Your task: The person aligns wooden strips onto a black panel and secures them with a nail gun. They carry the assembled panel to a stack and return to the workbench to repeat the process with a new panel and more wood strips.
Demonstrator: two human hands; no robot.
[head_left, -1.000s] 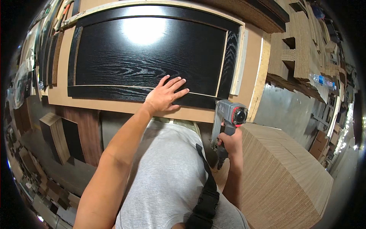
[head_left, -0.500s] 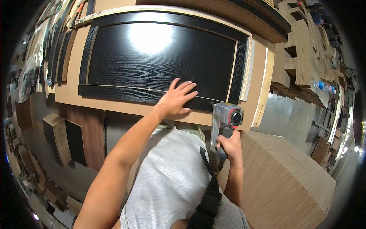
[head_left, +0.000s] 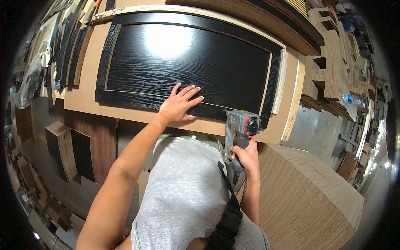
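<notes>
A black wood-grain panel door (head_left: 187, 62) with a raised frame lies flat on a tan board in front of me. My left hand (head_left: 178, 104) rests on its near frame rail, palm down and fingers spread, holding nothing. My right hand (head_left: 246, 156) is wrapped round the handle of a grey and black nail gun (head_left: 241, 123) with a red ring. The gun's nose is at the door's near edge, right of my left hand; whether it touches cannot be made out. My right fingers are partly hidden behind the handle.
The tan board (head_left: 83, 104) extends past the door, with a pale wood strip (head_left: 293, 100) at its right. A stack of wood-grain panels (head_left: 308, 191) stands at my right. Dark strips (head_left: 75, 58) lie at the left; a water bottle (head_left: 352, 100) is far right.
Both my hands have moved left along the door's near edge, the nail gun with the right one. The whole view has shifted slightly, so the door appears farther right.
</notes>
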